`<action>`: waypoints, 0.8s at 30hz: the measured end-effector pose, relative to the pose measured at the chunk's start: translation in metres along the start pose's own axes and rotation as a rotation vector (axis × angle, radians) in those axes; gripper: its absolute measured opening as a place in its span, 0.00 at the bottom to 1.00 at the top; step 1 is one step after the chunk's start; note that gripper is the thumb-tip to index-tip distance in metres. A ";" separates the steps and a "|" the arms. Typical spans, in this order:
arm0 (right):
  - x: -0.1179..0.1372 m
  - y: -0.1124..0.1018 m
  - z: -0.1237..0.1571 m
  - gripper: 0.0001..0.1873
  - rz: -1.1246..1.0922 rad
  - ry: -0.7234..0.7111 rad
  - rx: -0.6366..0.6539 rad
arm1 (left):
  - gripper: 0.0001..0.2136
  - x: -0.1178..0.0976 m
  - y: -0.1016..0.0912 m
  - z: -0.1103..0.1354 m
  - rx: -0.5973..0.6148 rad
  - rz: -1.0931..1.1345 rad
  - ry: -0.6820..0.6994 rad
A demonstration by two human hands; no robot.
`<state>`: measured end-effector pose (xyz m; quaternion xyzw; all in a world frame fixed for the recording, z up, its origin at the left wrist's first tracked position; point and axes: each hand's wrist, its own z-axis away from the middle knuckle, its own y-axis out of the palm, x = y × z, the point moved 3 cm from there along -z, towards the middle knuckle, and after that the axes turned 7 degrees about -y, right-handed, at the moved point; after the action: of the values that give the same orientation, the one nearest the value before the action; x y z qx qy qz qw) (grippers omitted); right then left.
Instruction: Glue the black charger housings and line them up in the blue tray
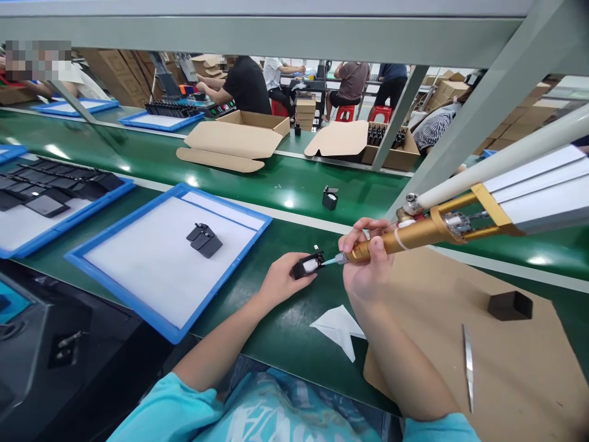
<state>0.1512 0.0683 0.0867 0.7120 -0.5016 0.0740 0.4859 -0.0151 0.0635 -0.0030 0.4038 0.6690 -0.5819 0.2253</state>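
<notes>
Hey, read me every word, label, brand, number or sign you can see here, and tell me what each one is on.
No text can be read with certainty.
Turquoise shirt: large white print, but creased and cut off by the frame's edge; unreadable.
Stacked brown cartons in the background: any markings are too small and blurred to read.
Gold tool and black part: no legible lettering.

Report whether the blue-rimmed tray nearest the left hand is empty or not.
Not empty: one black part sits on the white-based tray.
</notes>
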 end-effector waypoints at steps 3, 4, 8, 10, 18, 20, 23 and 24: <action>0.000 0.001 0.000 0.10 0.009 -0.015 0.004 | 0.16 -0.005 -0.003 0.002 -0.039 0.011 0.058; 0.000 0.001 0.000 0.09 0.015 -0.018 0.003 | 0.16 -0.007 -0.004 0.002 -0.041 0.015 0.072; 0.002 0.001 -0.001 0.07 0.033 -0.035 -0.012 | 0.16 -0.012 -0.005 0.005 -0.049 0.029 0.089; 0.003 0.000 -0.001 0.08 0.047 -0.047 -0.018 | 0.16 -0.014 -0.005 0.006 -0.041 0.032 0.078; 0.002 -0.001 0.000 0.12 0.072 -0.044 -0.020 | 0.18 -0.012 -0.004 0.004 -0.004 0.066 -0.014; 0.003 0.000 0.000 0.14 0.062 -0.035 -0.022 | 0.18 -0.012 -0.002 0.004 0.009 0.096 -0.036; 0.004 0.002 0.001 0.17 0.039 -0.022 -0.020 | 0.19 -0.012 0.004 0.005 0.043 0.159 -0.076; 0.004 0.003 0.001 0.18 0.030 -0.018 -0.018 | 0.19 -0.012 0.007 0.006 0.054 0.178 -0.084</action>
<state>0.1507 0.0645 0.0904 0.7004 -0.5173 0.0702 0.4867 -0.0036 0.0543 0.0012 0.4429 0.6043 -0.5939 0.2930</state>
